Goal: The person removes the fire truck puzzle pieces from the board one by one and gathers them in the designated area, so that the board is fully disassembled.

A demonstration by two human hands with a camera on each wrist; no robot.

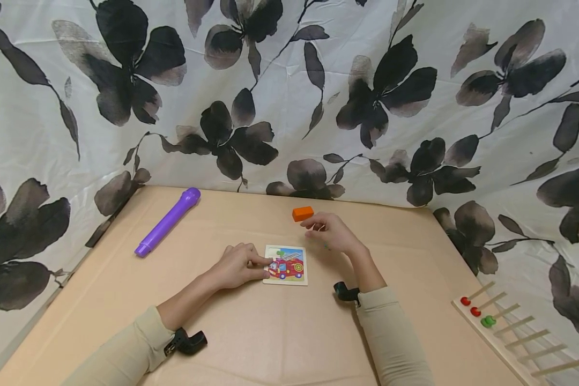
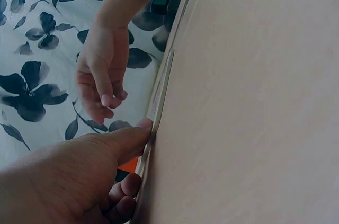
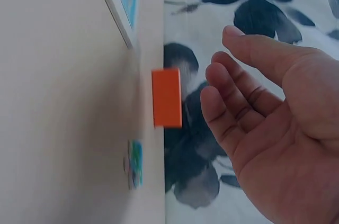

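A small square picture puzzle [image 1: 283, 271] with a red fire engine lies on the table in the head view. Its left edge is held between the thumb and fingers of my left hand [image 1: 239, 265]; the left wrist view shows this hand [image 2: 79, 176] gripping the thin frame. My right hand [image 1: 332, 233] hovers over the table to the right, its fingers loosely bent and holding nothing. Just beyond its fingertips sits an orange block [image 1: 302, 214]. In the right wrist view, a small coloured puzzle piece [image 3: 135, 164] lies on the table near this hand [image 3: 275, 107], mostly hidden in the head view.
A purple tube-like stick [image 1: 168, 222] lies at the table's back left. At the right edge stands a wooden peg rack [image 1: 497, 343] with red and green pieces on some pegs. Floral cloth [image 1: 299, 107] hangs behind the table [image 1: 231, 332].
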